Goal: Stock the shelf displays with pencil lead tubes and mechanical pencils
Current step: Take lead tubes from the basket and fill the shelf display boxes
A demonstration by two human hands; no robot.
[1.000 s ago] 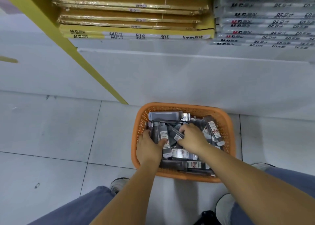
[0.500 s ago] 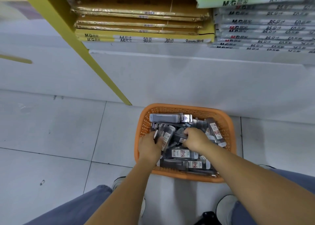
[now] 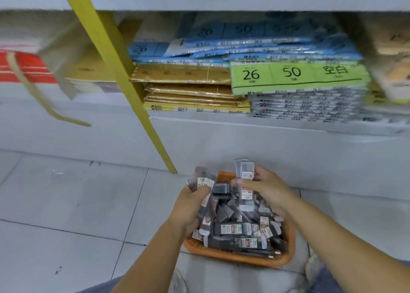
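Your left hand [image 3: 190,201] clamps packs [image 3: 205,183]; right hand [image 3: 266,187] clamps more, raised clear of basket [image 3: 233,256] at 6 o'clock, bunched for carrying. Shelf [image 3: 221,124] at 12.

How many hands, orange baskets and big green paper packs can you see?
Hands: 2, the left hand and the right hand, each holding lead tubes
Orange basket: 1
Green paper pack: 1
Total: 4
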